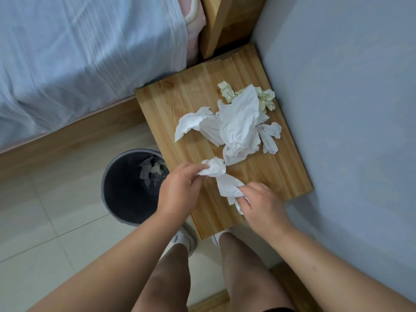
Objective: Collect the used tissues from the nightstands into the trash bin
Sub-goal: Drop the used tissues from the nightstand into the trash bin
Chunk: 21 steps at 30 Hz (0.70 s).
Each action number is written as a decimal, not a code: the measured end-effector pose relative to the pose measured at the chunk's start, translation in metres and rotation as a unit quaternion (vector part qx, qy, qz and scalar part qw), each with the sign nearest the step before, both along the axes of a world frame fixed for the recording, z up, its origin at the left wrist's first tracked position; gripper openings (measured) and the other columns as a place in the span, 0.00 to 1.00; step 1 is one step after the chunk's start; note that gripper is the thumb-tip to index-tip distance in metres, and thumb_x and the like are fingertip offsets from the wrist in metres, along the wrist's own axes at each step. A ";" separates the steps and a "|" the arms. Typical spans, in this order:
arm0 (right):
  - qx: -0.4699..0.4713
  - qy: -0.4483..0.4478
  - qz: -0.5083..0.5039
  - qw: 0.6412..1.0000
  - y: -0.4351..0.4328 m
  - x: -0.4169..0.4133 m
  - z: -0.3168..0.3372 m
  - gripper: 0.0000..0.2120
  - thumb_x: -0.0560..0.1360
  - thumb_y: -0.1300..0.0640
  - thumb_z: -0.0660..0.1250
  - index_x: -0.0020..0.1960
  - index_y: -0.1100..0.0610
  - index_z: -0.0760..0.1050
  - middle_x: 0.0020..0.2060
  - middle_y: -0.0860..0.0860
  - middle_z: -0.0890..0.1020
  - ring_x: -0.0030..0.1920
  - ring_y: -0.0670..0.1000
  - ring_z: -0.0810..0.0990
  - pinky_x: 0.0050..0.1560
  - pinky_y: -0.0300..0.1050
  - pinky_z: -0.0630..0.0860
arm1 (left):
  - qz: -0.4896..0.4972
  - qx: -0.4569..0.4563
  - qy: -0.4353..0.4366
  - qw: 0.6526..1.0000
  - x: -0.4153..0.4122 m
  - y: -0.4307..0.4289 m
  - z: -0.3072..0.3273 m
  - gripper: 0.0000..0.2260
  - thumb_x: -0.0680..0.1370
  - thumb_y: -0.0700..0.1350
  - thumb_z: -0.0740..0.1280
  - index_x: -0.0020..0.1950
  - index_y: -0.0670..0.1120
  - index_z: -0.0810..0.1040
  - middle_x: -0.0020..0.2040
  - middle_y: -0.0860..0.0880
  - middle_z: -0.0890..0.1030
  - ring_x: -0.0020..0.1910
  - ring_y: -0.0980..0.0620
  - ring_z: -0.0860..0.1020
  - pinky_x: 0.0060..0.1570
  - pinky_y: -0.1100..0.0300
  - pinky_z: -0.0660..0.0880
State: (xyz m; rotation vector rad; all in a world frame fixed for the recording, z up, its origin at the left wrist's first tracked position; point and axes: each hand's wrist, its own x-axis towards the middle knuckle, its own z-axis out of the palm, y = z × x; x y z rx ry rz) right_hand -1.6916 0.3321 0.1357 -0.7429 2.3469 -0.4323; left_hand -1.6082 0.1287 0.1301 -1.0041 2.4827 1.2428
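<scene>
A wooden nightstand [180, 104] stands against the wall. On it lies a pile of crumpled white tissues [238, 124], with yellowish tissues [266, 99] at its far side. One white tissue [221, 179] is stretched between my hands above the nightstand's near part. My left hand [180, 188] pinches its bunched left end. My right hand [258, 203] grips its right end. A dark round trash bin [112, 188] stands on the floor left of the nightstand, with a few tissues [150, 170] inside.
A bed with a light blue sheet [78, 59] and wooden frame fills the upper left. A grey wall [349, 109] runs along the right. My legs and white shoes [186, 239] stand on the tiled floor [45, 221] at the nightstand's near edge.
</scene>
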 end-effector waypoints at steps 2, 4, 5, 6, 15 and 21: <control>-0.014 -0.013 -0.018 1.000 -0.001 0.000 0.013 0.07 0.81 0.60 0.67 0.45 0.57 0.80 0.37 0.44 0.74 0.38 0.46 0.72 0.36 0.34 0.63 | 0.045 0.061 0.015 0.997 0.014 0.003 0.013 0.12 0.83 0.42 0.71 0.63 0.54 0.87 0.50 0.65 0.83 0.51 0.61 0.82 0.53 0.57 0.81; -0.031 -0.016 -0.024 0.999 -0.005 -0.001 0.027 0.10 0.81 0.60 0.67 0.41 0.53 0.77 0.35 0.41 0.73 0.37 0.43 0.73 0.34 0.32 0.63 | 0.071 0.096 0.023 0.993 0.030 0.004 0.026 0.12 0.82 0.41 0.72 0.61 0.55 0.87 0.49 0.66 0.84 0.52 0.63 0.82 0.53 0.60 0.81; -0.043 -0.014 -0.028 0.999 -0.009 0.001 0.035 0.13 0.80 0.60 0.67 0.39 0.49 0.74 0.34 0.41 0.71 0.37 0.42 0.73 0.32 0.32 0.63 | 0.088 0.106 0.031 0.990 0.039 0.002 0.032 0.13 0.82 0.40 0.72 0.60 0.56 0.87 0.49 0.65 0.85 0.52 0.63 0.82 0.51 0.62 0.80; -0.058 -0.011 -0.034 0.998 -0.016 0.003 0.042 0.18 0.80 0.60 0.67 0.36 0.45 0.69 0.32 0.40 0.69 0.36 0.42 0.73 0.32 0.32 0.65 | 0.112 0.116 0.039 0.986 0.048 -0.002 0.037 0.13 0.82 0.40 0.72 0.58 0.59 0.87 0.49 0.65 0.86 0.51 0.62 0.83 0.49 0.64 0.80; -0.075 -0.079 -0.020 0.994 -0.098 0.045 0.055 0.17 0.80 0.48 0.63 0.34 0.50 0.67 0.33 0.44 0.72 0.33 0.47 0.70 0.30 0.39 0.64 | 0.344 0.188 -0.006 0.920 0.146 -0.062 0.036 0.11 0.85 0.48 0.68 0.49 0.43 0.83 0.41 0.37 0.83 0.31 0.54 0.77 0.31 0.69 0.72; -0.057 -0.126 -0.019 0.990 -0.157 0.073 0.024 0.17 0.79 0.46 0.62 0.38 0.56 0.74 0.32 0.53 0.75 0.33 0.51 0.72 0.32 0.50 0.66 | 0.448 0.213 -0.015 0.868 0.197 -0.081 -0.002 0.10 0.85 0.48 0.66 0.47 0.53 0.84 0.35 0.54 0.85 0.30 0.63 0.80 0.29 0.70 0.74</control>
